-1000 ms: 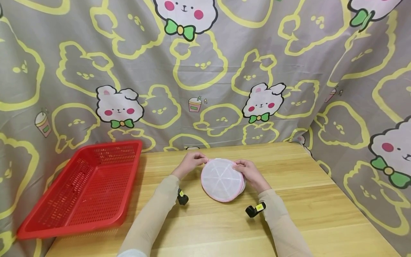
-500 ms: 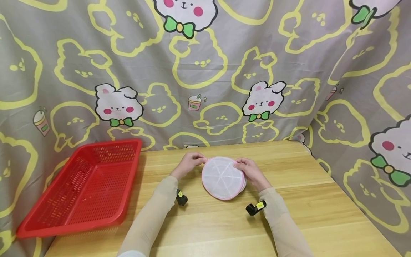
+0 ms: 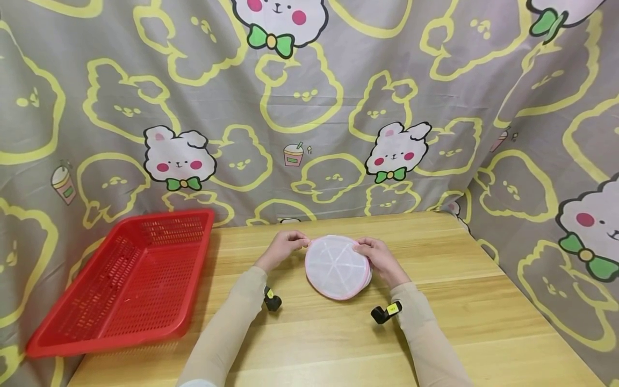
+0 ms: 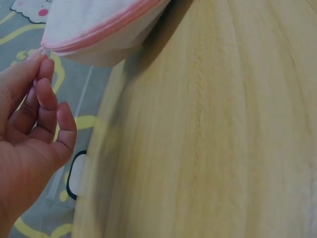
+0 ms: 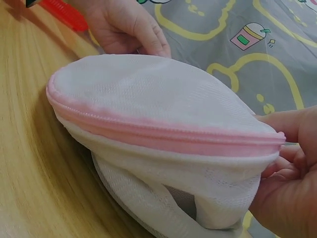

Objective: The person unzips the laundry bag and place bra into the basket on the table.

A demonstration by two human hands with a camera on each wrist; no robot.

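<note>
A round white mesh laundry bag [image 3: 337, 267] with a pink zipper round its edge is held up over the table, its flat face turned toward the head camera. My left hand [image 3: 282, 249] pinches the small pink zipper pull [image 4: 42, 49] at the bag's upper left, the other fingers loosely bent. On the opposite side, my right hand [image 3: 380, 258] grips the rim between thumb and fingers, the fingers partly hidden behind the mesh. In the right wrist view the zipper [image 5: 168, 136] runs closed along the near side, above a folded, slack mesh body [image 5: 163, 193].
A large red plastic basket [image 3: 186, 301] with perforated walls stands left of the arms. The wooden table [image 3: 309, 344] meets a grey cartoon-print curtain [image 3: 333, 134] behind and at the right. A small black wrist camera [image 3: 385, 312] sits on each sleeve.
The bag has shifted very slightly right and its face has tilted a little. The left hand has moved slightly left with the zipper pull; the right grip stays the same.
</note>
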